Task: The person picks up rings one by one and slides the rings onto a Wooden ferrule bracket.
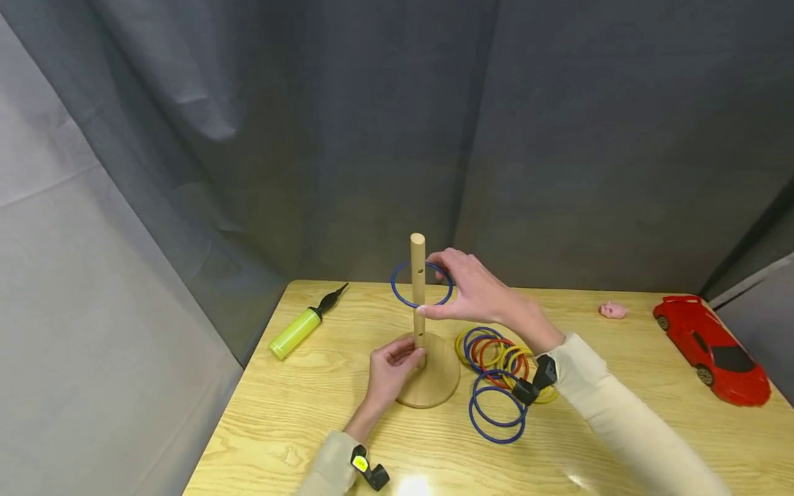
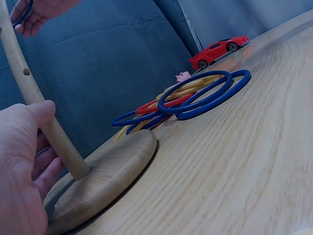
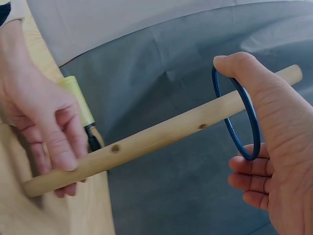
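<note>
Two hands work at the upright wooden peg [image 1: 418, 289] on its round wooden base [image 1: 438, 383], mid-desk. The left hand [image 1: 391, 368] curls its fingers round the peg's foot. The right hand [image 1: 474, 288] pinches a thin blue ring [image 1: 403, 295] that already encircles the peg near its top; the ring's right part is hidden behind the fingers. Just right of the base lies a heap of blue, red and yellow rings [image 1: 496, 372], partly covered by the right wrist's black camera mount [image 1: 537, 380]. The light wooden desk [image 1: 620, 441] is cut off at the near edge.
</note>
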A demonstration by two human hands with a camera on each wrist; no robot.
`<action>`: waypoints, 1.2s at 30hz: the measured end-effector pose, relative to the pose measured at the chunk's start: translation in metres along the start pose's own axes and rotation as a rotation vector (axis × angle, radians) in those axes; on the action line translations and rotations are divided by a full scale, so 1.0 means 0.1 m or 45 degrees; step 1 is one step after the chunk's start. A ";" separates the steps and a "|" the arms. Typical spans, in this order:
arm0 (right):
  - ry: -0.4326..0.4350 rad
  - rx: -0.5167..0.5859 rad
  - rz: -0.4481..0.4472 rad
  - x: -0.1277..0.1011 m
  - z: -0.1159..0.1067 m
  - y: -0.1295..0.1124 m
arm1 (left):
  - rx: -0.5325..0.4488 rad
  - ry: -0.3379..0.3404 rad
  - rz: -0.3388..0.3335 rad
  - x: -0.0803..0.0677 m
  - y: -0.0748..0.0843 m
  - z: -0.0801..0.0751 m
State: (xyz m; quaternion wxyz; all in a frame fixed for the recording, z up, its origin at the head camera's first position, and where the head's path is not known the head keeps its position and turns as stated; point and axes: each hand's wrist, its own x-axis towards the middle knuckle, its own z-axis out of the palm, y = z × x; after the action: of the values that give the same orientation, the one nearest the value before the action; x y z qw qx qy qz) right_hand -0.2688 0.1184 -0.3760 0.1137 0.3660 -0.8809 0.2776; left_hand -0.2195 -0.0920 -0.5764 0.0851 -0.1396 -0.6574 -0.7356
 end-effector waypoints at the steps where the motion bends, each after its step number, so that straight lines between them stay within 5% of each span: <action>1: -0.002 0.007 0.002 -0.01 0.04 0.01 | 0.000 -0.003 0.002 0.00 0.00 0.00; 15: -0.044 0.065 0.047 -0.31 0.53 0.17 | -0.017 -0.044 0.047 0.00 0.02 0.02; 23: -0.037 0.063 0.049 -0.47 0.78 0.24 | 0.046 -0.065 -0.013 -0.01 0.01 -0.01; 36: -0.028 0.070 0.105 -0.68 1.06 0.37 | 0.780 -0.338 -0.048 -0.08 0.04 -0.36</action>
State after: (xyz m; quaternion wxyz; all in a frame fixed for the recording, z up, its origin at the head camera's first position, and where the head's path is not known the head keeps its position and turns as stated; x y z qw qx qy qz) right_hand -0.2465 0.1187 -0.5053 0.0824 0.3355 -0.8885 0.3021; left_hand -0.2138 -0.1284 -0.5789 0.0230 -0.1899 -0.8558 -0.4806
